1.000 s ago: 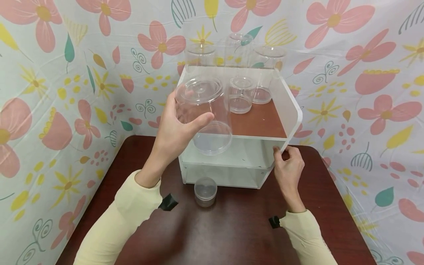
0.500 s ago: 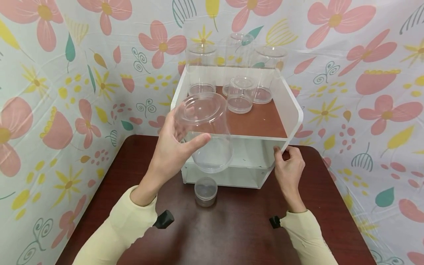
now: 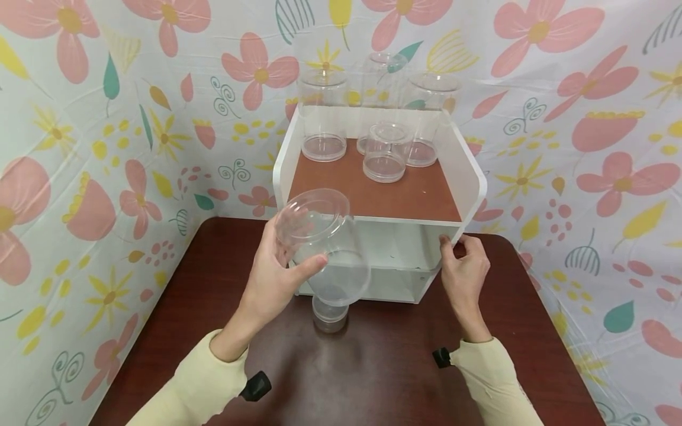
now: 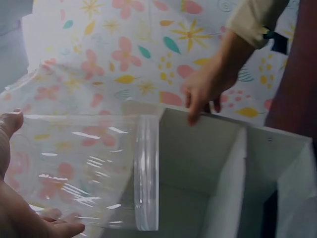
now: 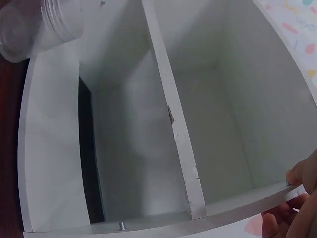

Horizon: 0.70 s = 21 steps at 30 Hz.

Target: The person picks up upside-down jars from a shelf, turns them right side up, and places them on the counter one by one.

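A large clear plastic jar (image 3: 341,266), its lid end downward and tilted, is gripped by my left hand (image 3: 272,275) in front of the shelf. In the left wrist view the same jar (image 4: 84,168) lies sideways across the picture, with fingers round its base. My right hand (image 3: 463,266) pinches the right side panel of the white shelf unit (image 3: 474,183), thumb on one face and fingers behind. A small clear jar (image 3: 329,316) stands on the table just below the held jar, which partly covers it.
On the brown top shelf (image 3: 367,195) stand several clear jars, among them a short one (image 3: 385,160) and a taller one (image 3: 324,130) at the left. Beneath are two white compartments. The shelf unit rests on a dark red table (image 3: 383,367) before a flowered curtain (image 3: 160,89).
My left hand has lowered the large jar from the top shelf's front edge, tilting it, until it overlaps the small jar in view. The right hand has stayed on the panel.
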Available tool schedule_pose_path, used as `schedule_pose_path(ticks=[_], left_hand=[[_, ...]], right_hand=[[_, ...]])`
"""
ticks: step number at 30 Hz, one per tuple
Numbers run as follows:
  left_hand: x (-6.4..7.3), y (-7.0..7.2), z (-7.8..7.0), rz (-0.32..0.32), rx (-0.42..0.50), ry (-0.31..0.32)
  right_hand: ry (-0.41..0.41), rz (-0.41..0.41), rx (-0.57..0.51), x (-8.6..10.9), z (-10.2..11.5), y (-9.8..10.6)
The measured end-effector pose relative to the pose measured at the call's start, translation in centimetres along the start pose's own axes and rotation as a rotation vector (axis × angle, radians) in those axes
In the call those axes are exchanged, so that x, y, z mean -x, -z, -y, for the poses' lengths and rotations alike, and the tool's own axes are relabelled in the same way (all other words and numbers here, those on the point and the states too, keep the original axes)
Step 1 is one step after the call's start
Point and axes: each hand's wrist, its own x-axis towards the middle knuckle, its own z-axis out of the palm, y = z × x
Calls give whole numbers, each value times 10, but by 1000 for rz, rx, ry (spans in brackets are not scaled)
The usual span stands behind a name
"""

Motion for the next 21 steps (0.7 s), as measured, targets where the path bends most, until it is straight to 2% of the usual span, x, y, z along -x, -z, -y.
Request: schedule_pose_path(ticks=[5, 11, 21], left_hand=[[11, -4, 20, -8, 18, -6], [21, -13, 42, 19, 78, -15], [28, -22, 63, 29, 143, -6]], right_hand=[[-11, 8, -3, 1, 0, -1], [-34, 0, 6, 1, 0, -1], [-74, 20, -8, 3, 1, 3]])
